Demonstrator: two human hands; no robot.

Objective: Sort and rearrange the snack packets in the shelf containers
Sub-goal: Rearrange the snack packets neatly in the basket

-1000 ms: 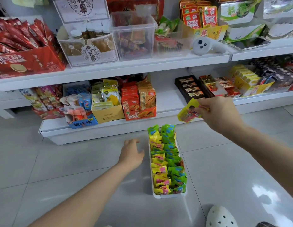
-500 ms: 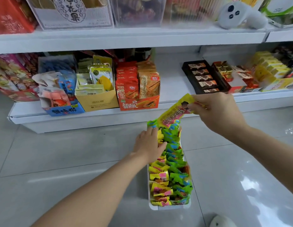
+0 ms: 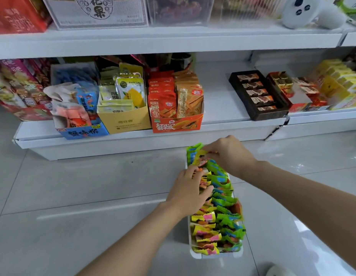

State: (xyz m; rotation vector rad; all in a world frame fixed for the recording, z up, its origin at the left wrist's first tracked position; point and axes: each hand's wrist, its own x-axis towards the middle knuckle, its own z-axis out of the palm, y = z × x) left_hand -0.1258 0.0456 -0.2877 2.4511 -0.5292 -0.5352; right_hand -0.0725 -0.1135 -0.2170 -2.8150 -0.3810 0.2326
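- Step, as I judge it: filing a packet (image 3: 199,158) into the tray's (image 3: 197,255) far end on the floor.
- Right hand (image 3: 229,154) pinches it.
- Left hand (image 3: 190,191) lies flat on the yellow row, apparently parting it.
- Next: seat it upright.

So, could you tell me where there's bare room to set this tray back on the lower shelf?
The lower shelf is bare between the orange papaya box and the black chocolate tray. Left of that gap the boxes stand packed side by side; right of the black tray it is crowded too. The white tray on the floor is full of packets.
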